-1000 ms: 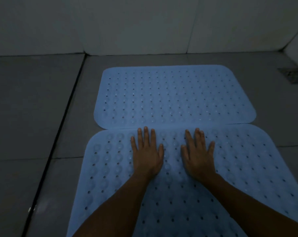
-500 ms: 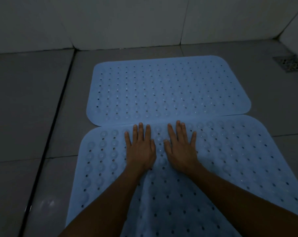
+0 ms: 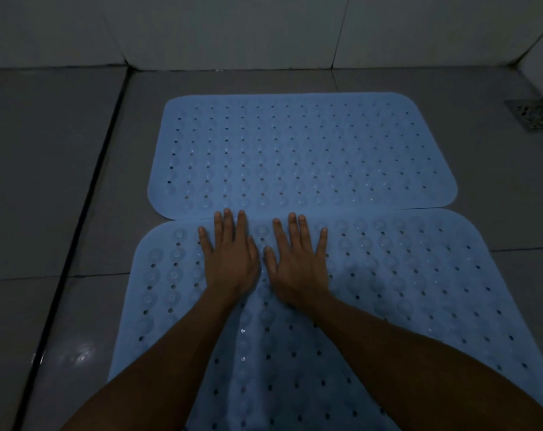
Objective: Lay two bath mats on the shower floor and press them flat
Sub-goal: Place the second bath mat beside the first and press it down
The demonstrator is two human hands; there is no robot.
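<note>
The near bath mat (image 3: 372,290), pale blue and dotted with holes and suction cups, lies on the grey tiled shower floor (image 3: 61,181) with its far edge meeting the near edge of the far bath mat (image 3: 295,150), which lies flat just beyond it. Both hands rest palm down on the near bath mat close to that seam, fingers straight and spread. The left hand (image 3: 229,259) has its longest fingertips touching or just over the far mat's edge; the right hand (image 3: 298,262) lies just beside it, thumbs nearly meeting. A dark grout channel (image 3: 77,228) runs along the floor left of the near bath mat. A metal floor drain (image 3: 533,115) sits beyond its far right corner. White wall tiles (image 3: 232,29) rise behind the far mat. The light is dim.
</note>
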